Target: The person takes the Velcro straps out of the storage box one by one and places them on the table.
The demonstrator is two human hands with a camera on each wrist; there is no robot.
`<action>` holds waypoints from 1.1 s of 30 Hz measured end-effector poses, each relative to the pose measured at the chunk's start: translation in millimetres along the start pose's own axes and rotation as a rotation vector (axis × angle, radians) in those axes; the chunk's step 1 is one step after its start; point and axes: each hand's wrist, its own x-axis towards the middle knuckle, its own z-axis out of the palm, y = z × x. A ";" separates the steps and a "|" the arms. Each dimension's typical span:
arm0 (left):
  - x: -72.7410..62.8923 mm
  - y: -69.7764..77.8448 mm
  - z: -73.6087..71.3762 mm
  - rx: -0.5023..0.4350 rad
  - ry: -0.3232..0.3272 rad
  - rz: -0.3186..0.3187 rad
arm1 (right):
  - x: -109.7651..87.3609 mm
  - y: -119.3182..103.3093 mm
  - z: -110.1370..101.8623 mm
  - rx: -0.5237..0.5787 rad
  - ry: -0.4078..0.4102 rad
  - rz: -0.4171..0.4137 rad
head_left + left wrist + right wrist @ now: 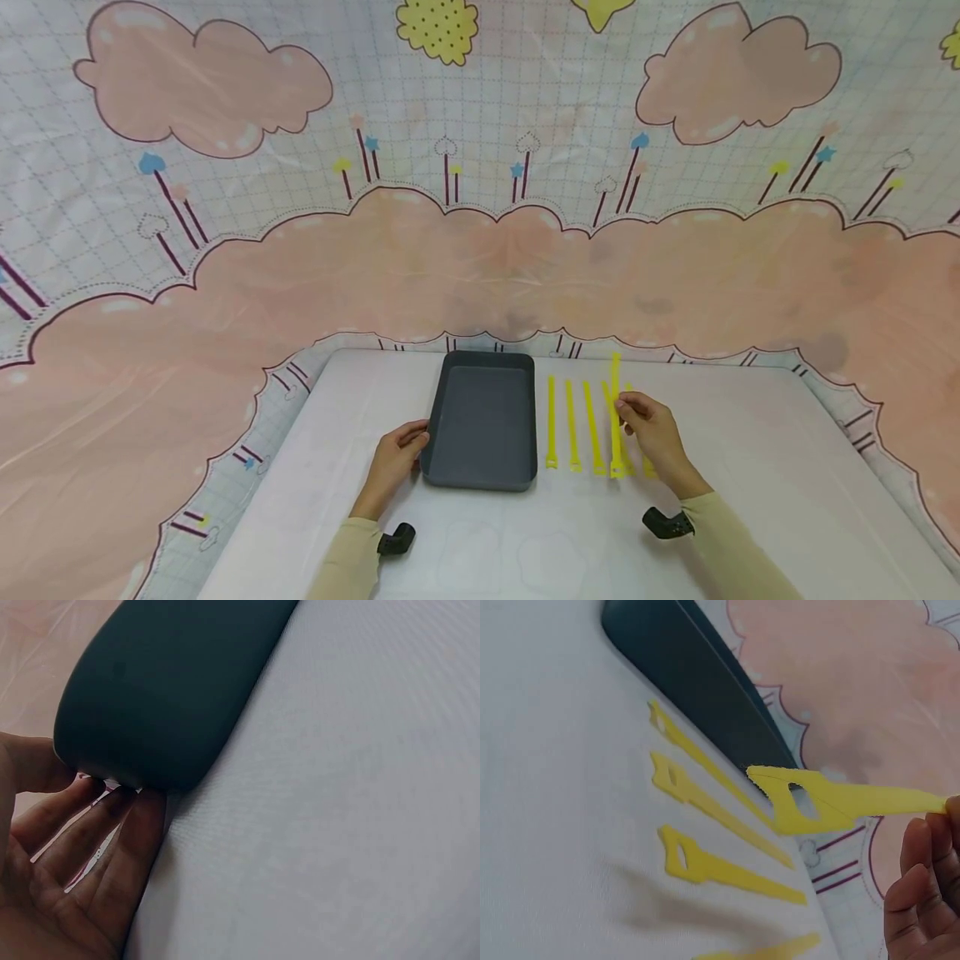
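A dark grey rectangular tray (pixel 480 425) lies on the white table. My left hand (pixel 393 458) holds its left edge, the thumb near the rim and the fingers against the side wall (pixel 127 697). My right hand (pixel 660 437) pinches a yellow hook-and-loop cable tie (pixel 817 802) by its narrow part, raised above the table. The slotted head of that tie points toward the wrist camera. Below it, several more yellow cable ties (pixel 552 417) lie in a row right of the tray, some partly hidden by the right hand and the held tie.
The white table (pixel 750 467) extends around the tray and ties. Behind it hangs a patterned cloth (pixel 510 267) with pink clouds, which also drops past the table's sides. A black wrist camera (pixel 397 539) sits below the left hand, another (pixel 667 523) below the right.
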 end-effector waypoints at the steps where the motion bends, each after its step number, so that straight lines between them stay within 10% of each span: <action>1: -2.4 4.6 -0.7 -0.001 -0.006 -0.001 | -0.2 0.7 -2.2 0.004 0.002 0.008; 33: 12.4 -22.9 1.5 0.004 0.026 -0.020 | 11.7 31.4 -63.3 -0.132 0.000 0.143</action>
